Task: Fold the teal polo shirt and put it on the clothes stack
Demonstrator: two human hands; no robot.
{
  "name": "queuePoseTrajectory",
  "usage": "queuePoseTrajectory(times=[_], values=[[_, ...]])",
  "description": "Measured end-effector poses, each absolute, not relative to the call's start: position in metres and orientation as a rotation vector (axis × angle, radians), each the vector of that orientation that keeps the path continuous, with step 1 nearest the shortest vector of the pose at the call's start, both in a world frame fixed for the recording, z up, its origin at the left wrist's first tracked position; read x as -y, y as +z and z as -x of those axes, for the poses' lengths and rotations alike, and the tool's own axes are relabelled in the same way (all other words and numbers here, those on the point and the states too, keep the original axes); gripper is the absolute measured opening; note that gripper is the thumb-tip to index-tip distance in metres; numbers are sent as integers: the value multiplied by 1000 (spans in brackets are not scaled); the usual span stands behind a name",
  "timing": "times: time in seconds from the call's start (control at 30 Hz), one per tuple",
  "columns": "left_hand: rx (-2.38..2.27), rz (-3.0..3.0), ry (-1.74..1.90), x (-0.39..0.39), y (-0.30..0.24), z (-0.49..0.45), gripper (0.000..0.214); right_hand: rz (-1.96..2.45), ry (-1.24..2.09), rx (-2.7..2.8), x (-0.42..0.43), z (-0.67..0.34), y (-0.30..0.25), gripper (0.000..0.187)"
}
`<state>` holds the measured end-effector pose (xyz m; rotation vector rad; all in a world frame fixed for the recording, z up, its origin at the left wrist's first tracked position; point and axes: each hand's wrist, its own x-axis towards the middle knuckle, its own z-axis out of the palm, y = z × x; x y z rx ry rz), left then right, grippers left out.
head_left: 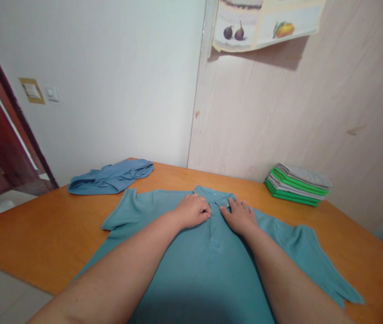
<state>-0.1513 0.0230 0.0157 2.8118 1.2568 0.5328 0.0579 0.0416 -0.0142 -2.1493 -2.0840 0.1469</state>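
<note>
A teal short-sleeved polo shirt (pixel 191 270) lies spread front side up, collar toward the far edge of the table. My left hand (pixel 192 210) is at the left side of its collar, fingers curled and thumb pressed in by the button placket. On the right side of the collar rests my right hand (pixel 240 217), fingers stretched out over the fabric. Between the hands runs the placket (pixel 213 227) with its small buttons. Both sleeves stretch outward, and the right sleeve (pixel 313 252) is partly rumpled. The lower shirt runs out of view beneath my forearms.
A crumpled blue garment (pixel 113 176) lies at the table's far left. Folded green and grey cloths (pixel 297 184) form a stack at the back right. The orange-brown wooden table (pixel 26 234) meets the wall behind, where a fruit poster (pixel 265 24) hangs.
</note>
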Motion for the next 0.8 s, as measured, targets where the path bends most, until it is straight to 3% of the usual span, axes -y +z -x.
queuePoseTrajectory(times=[0.8], values=[[-1351, -2997, 550, -20, 15, 132, 19, 2100, 160, 2067, -41, -57, -14, 77]])
